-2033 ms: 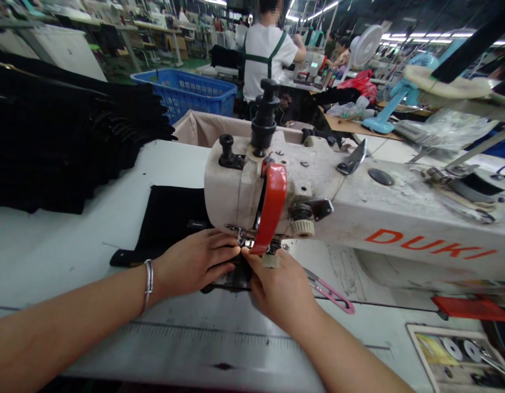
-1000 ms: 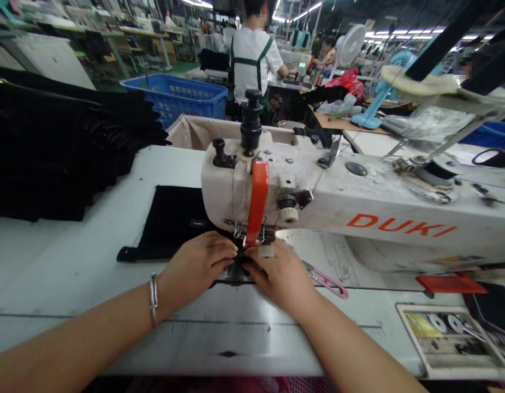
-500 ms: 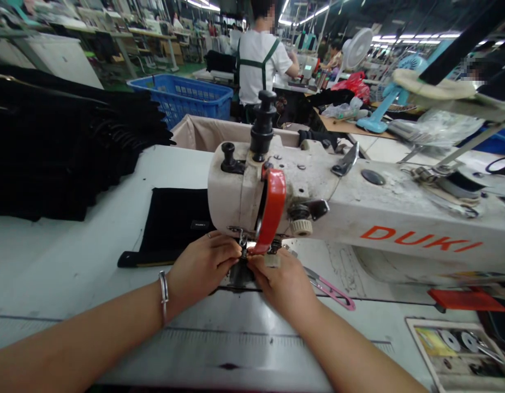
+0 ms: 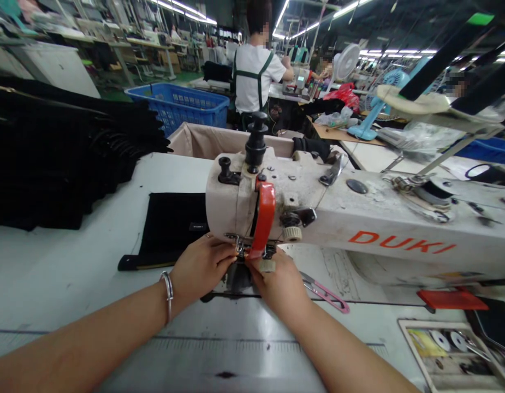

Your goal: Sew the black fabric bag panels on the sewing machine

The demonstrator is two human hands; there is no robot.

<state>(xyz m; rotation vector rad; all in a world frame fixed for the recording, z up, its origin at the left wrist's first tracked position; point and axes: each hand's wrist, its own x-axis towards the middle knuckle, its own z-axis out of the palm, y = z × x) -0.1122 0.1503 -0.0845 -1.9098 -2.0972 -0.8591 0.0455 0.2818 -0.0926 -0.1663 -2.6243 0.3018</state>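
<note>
My left hand, with a silver bangle at its wrist, has its fingers closed on black cloth beside the needle and presser foot. This cloth lies flat with a small label on it and a folded strip along its near edge. Just right of the foot, my right hand pinches at the same spot, its fingertips partly covered by the red lever. The cloth between the two hands is mostly hidden. Both hands work under the head of a white sewing machine.
Pink-handled thread snips lie right of my right hand. A large stack of black cloth pieces covers the table's left. Behind are a beige fabric bin, a blue basket and a co-worker. A bobbin tray sits at lower right.
The view has shifted slightly, so the machine appears a little lower and further left. Both hands stay at the presser foot, with no clear change in their hold.
</note>
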